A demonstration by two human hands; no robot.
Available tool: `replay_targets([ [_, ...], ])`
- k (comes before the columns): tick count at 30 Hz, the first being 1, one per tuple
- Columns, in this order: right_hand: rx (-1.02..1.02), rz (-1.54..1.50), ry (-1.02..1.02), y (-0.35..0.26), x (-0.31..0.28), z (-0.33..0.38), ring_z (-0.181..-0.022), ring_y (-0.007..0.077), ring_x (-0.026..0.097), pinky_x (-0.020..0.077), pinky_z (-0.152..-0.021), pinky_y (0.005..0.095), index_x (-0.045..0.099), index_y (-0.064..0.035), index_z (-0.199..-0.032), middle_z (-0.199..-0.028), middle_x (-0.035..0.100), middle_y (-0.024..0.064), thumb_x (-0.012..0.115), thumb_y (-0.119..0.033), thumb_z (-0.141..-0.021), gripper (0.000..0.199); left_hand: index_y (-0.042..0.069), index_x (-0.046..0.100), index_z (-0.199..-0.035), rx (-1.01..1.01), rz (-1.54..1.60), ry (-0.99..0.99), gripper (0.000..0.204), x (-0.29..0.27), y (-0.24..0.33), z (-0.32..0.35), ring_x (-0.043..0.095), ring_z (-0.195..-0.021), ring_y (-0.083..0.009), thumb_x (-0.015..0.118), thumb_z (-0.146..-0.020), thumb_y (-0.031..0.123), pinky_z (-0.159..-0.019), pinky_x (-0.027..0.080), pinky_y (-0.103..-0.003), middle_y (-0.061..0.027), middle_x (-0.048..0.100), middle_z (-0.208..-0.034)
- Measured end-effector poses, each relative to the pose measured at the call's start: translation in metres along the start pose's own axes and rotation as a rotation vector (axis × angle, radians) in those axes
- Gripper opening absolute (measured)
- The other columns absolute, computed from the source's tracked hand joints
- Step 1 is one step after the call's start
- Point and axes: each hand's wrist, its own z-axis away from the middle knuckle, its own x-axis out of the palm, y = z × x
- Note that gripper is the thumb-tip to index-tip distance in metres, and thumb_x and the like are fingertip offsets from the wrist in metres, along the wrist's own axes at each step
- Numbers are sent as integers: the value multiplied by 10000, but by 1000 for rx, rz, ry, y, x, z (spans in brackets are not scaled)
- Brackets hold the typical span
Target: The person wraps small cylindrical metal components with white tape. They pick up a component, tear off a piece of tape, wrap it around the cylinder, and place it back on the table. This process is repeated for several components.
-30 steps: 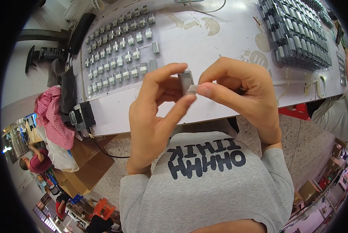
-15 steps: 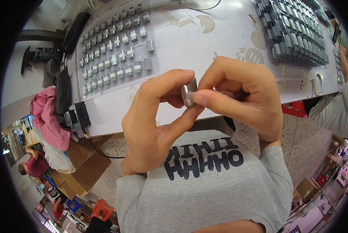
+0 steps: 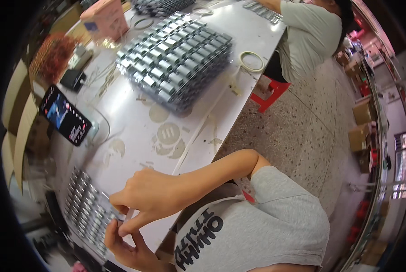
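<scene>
My right hand (image 3: 150, 195) reaches across to the tray's edge, fingers bent and thumb pointing down toward the left fingertips. Just below it is my left hand (image 3: 130, 249), its thumb and fingers closed in a pinch. The fingertips of both hands nearly meet. A small pale sliver shows between them, but what they hold is mostly hidden and blurred. Beside the hands, a clear plastic tray (image 3: 87, 211) carries rows of small silver metal cylinders, several with pale bands.
A tall stack of filled trays (image 3: 175, 63) stands farther along the white table (image 3: 144, 158). Around it are a lit phone (image 3: 66, 115) on a stand, a tape roll (image 3: 252, 61) and a pink bin (image 3: 104, 20). Past a red stool (image 3: 272, 94), a co-worker (image 3: 309, 34) sits at the table's edge.
The view has swung to the right, so my hands now appear at lower left, close to the tray. The metal cylinder seen in my left fingers before is no longer clearly visible.
</scene>
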Motion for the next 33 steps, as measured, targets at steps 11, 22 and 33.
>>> replay_targets([
  [11, -107, -598, -140, -1, -9, 5, -562, 146, 549, 406, -533, 273, 521, -8, -836, -610, 579, 64, 564, -220, -801, 219, -37, 415, -1171, 17, 193, 36, 428, 4, 12, 3, 423, -597, -98, 363, -894, 285, -546, 363, -216, -58, 494, -779],
  [22, -146, -692, 80, 1, 2, 9, -444, 103, 472, 354, -435, 226, 538, -9, -785, -505, 487, 12, 623, -227, -771, 235, 18, 354, -1284, 22, -55, -115, 434, 8, 31, -9, 521, -650, -122, 179, -946, 226, -616, 446, -252, -115, 544, -777],
  [33, -107, -306, 138, 7, -7, 16, -491, 151, 487, 360, -450, 277, 553, -39, -724, -554, 509, 63, 629, -270, -753, 245, -41, 459, -1085, 4, 351, -210, 450, 1, -8, -9, 573, -795, -183, 623, -669, -84, -708, 480, -270, -132, 530, -987],
])
